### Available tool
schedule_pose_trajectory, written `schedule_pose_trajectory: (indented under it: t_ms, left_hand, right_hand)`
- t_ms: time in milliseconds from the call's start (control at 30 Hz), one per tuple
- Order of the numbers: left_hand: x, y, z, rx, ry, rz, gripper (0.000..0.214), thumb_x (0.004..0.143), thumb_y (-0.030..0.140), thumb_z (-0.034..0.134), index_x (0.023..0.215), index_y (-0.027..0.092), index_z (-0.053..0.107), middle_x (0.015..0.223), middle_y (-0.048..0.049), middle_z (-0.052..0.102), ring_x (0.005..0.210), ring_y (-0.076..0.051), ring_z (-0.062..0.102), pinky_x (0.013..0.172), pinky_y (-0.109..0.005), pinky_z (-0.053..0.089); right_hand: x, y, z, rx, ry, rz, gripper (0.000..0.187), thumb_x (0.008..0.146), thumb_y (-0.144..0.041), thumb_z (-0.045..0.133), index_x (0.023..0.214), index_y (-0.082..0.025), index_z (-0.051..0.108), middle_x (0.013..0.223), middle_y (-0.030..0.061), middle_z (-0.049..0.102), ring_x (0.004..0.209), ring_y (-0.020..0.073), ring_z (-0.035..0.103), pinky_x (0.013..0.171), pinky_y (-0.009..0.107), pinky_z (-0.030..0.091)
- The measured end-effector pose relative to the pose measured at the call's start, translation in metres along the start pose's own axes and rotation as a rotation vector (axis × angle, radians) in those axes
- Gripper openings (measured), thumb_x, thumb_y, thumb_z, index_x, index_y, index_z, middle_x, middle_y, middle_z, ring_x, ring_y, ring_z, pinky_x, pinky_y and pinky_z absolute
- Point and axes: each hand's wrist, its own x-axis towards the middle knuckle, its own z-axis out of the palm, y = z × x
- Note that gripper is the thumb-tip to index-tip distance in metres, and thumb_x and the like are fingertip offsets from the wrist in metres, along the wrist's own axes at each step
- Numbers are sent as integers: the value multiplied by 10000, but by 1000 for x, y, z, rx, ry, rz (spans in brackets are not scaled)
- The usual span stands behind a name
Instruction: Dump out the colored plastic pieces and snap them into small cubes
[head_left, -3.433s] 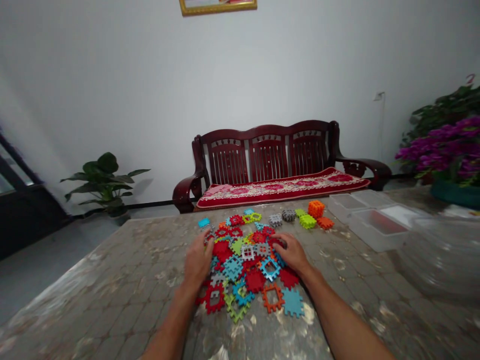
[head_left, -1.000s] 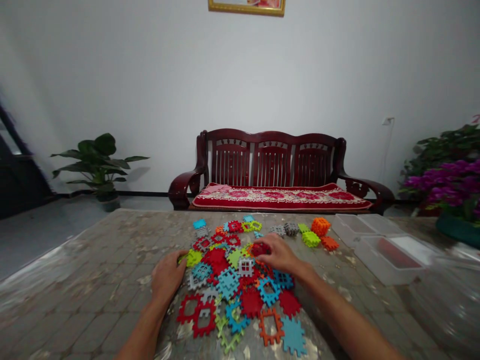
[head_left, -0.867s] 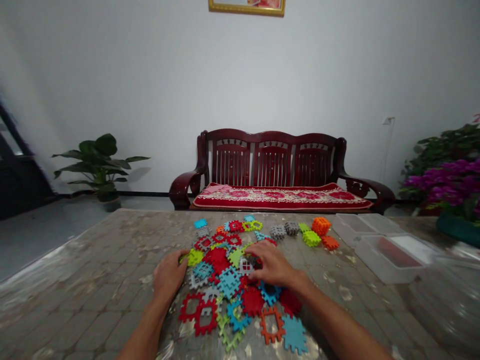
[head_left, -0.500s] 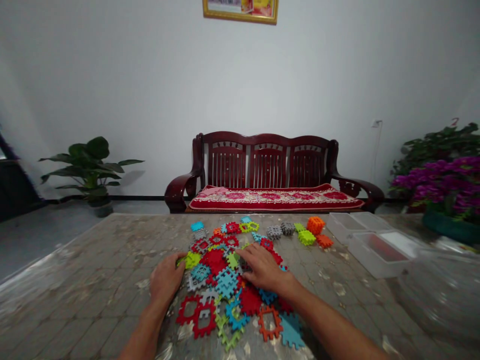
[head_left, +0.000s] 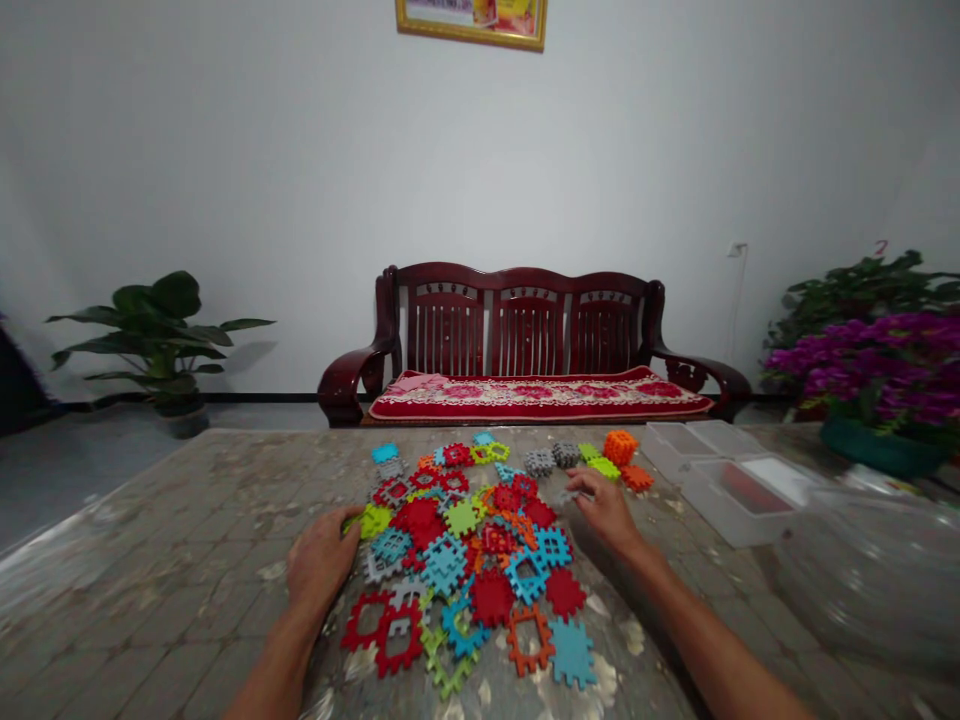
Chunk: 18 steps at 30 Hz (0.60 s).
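Observation:
A heap of flat, toothed plastic pieces in red, blue, green, orange and grey lies on the stone-patterned table. My left hand rests palm down at the heap's left edge. Its fingers are loosely spread and its fingertips touch a green piece. My right hand is at the heap's far right corner, its fingers pinched on a small grey piece. Just beyond it stand small assembled blocks: an orange cube, a green block and grey blocks.
Clear plastic boxes sit on the table to the right, with a clear plastic sheet or bag nearer me. Behind the table are a dark wooden bench with a red cushion, a potted plant and purple flowers.
My right hand reached left into the middle of the heap, then drew back to the right with a grey piece. My left hand stayed at the left edge.

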Motion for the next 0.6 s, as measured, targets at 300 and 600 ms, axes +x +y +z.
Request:
schedule_pose_trajectory:
  t_ms: [300, 600]
  left_hand:
    - [3, -2, 2, 24, -20, -15, 436, 967, 312, 398, 1254, 227, 716, 1324, -96, 718, 1206, -297, 665, 1037, -446, 496]
    - [4, -5, 5, 23, -10, -9, 433, 975, 307, 395, 1249, 212, 717, 1320, -104, 719, 1208, -292, 662, 1053, -454, 488]
  right_hand:
    - [-21, 43, -17, -289, 40, 229, 452, 738, -167, 525, 1150, -204, 707, 1189, 116, 735, 1144, 279, 664, 1030, 451, 505]
    - [-24, 24, -13, -563, -139, 156, 510, 843, -285, 615, 1347, -208, 634, 1319, 141, 696, 1231, 321, 611, 1078, 454, 434]
